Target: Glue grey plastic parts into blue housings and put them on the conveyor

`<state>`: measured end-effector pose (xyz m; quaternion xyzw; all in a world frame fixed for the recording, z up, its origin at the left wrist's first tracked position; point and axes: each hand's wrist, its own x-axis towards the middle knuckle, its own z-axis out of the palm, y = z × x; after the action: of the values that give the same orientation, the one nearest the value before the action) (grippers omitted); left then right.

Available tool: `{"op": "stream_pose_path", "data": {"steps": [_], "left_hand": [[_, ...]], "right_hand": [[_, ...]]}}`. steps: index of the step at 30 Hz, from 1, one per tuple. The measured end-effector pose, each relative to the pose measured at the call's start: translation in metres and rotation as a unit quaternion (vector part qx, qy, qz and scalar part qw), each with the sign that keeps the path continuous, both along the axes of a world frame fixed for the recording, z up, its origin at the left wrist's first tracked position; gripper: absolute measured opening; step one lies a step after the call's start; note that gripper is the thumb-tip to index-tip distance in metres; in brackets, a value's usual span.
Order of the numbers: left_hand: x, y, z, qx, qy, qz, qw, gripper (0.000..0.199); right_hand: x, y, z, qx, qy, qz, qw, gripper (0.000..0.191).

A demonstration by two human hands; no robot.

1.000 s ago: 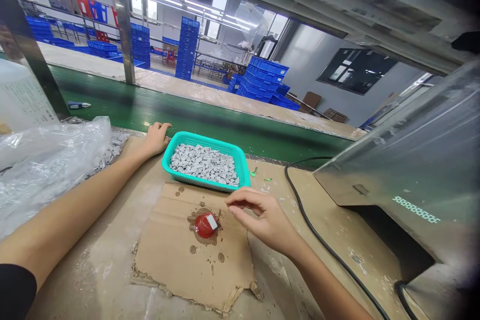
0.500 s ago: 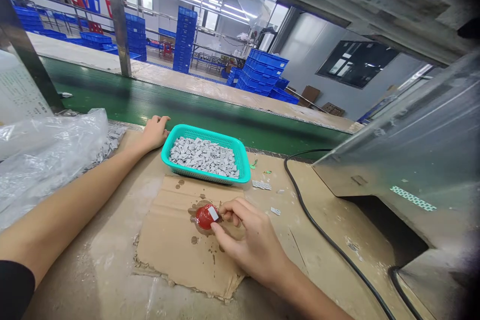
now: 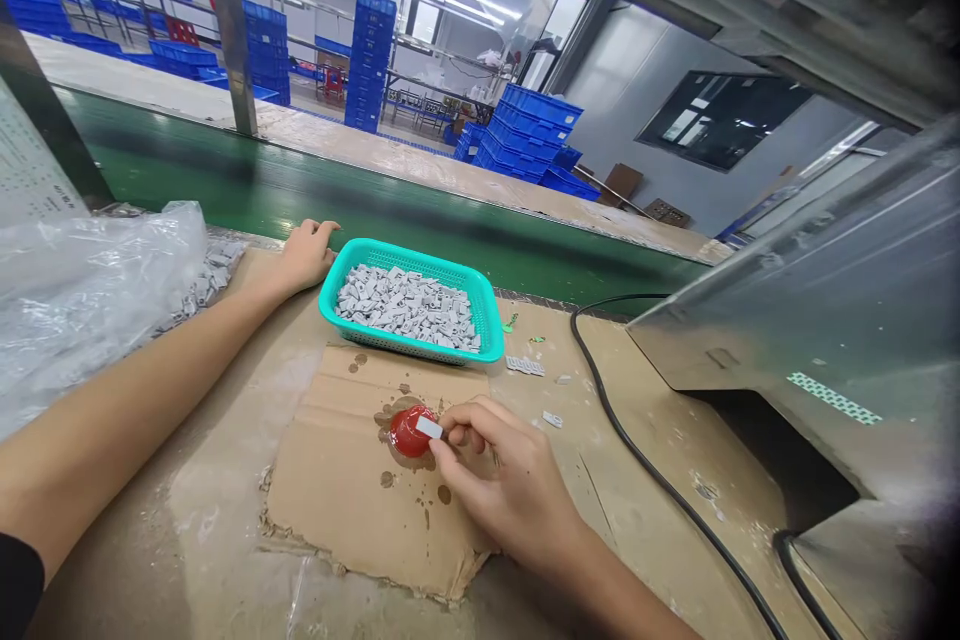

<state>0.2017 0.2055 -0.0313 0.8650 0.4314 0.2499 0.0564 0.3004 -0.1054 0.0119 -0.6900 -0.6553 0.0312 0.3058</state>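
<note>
My right hand (image 3: 501, 468) pinches a small light-grey plastic piece (image 3: 429, 427) between thumb and forefinger. The piece sits against or just above a glossy red mound (image 3: 407, 434), which looks wet; whether the two touch I cannot tell. Dark wet stains surround the mound on a torn cardboard sheet (image 3: 330, 480). To the left of a turquoise basket (image 3: 491, 345), my left hand (image 3: 306, 255) rests at the table's far edge, fingers loosely spread and holding nothing. Many similar grey pieces (image 3: 405, 308) fill the basket.
Clear plastic bagging (image 3: 97, 280) and more grey pieces lie at left. On the right are a joined strip of pieces (image 3: 525, 366), a loose piece (image 3: 553, 419), a black cable (image 3: 637, 455) and a metal housing (image 3: 787, 320). A green conveyor belt (image 3: 420, 215) runs behind.
The grey piece in my right hand has turned to lie flatter and shifted slightly right over the red mound. My left hand stays beside the basket. The camera view has tilted a little.
</note>
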Motion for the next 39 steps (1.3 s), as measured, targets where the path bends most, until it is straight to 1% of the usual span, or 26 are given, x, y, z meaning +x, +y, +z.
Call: {"op": "stream_pose_path", "data": {"steps": [5, 9, 12, 15, 17, 19, 23, 27, 32, 36, 39], "left_hand": [[0.000, -0.002, 0.001, 0.007, 0.006, 0.006, 1.000, 0.043], [0.000, -0.003, 0.002, 0.010, 0.013, 0.008, 1.000, 0.043], [0.000, -0.004, 0.003, 0.008, 0.020, 0.009, 1.000, 0.044], [0.000, -0.006, 0.005, 0.007, 0.028, 0.009, 1.000, 0.045], [0.000, -0.007, 0.006, 0.006, 0.032, 0.008, 0.999, 0.045], [0.001, -0.007, 0.006, 0.006, 0.035, 0.008, 0.999, 0.045], [0.002, -0.007, 0.006, 0.007, 0.039, 0.013, 0.999, 0.045], [0.002, -0.007, 0.006, 0.009, 0.042, 0.016, 0.999, 0.045], [0.002, -0.007, 0.005, 0.011, 0.048, 0.021, 0.999, 0.045], [0.001, -0.008, 0.006, 0.011, 0.056, 0.021, 0.998, 0.044], [0.002, -0.009, 0.008, 0.010, 0.058, 0.019, 0.998, 0.044]], "right_hand": [[0.004, -0.003, -0.002, 0.023, -0.017, 0.041, 0.999, 0.008], [0.002, -0.007, -0.002, 0.057, -0.084, 0.084, 0.991, 0.011], [0.002, -0.010, -0.001, 0.099, -0.168, 0.111, 0.975, 0.015], [0.003, -0.011, 0.001, 0.165, -0.238, 0.146, 0.946, 0.016], [0.005, -0.011, 0.003, 0.183, -0.263, 0.173, 0.931, 0.014], [0.006, -0.010, 0.004, 0.187, -0.272, 0.187, 0.925, 0.013], [0.007, -0.008, 0.006, 0.195, -0.269, 0.190, 0.924, 0.012], [0.009, -0.008, 0.006, 0.188, -0.253, 0.202, 0.927, 0.015], [0.012, -0.011, 0.001, 0.190, -0.239, 0.207, 0.930, 0.021], [0.013, -0.008, -0.004, 0.181, -0.161, 0.166, 0.956, 0.024], [0.021, -0.006, -0.004, 0.158, -0.100, 0.128, 0.974, 0.020]]}}
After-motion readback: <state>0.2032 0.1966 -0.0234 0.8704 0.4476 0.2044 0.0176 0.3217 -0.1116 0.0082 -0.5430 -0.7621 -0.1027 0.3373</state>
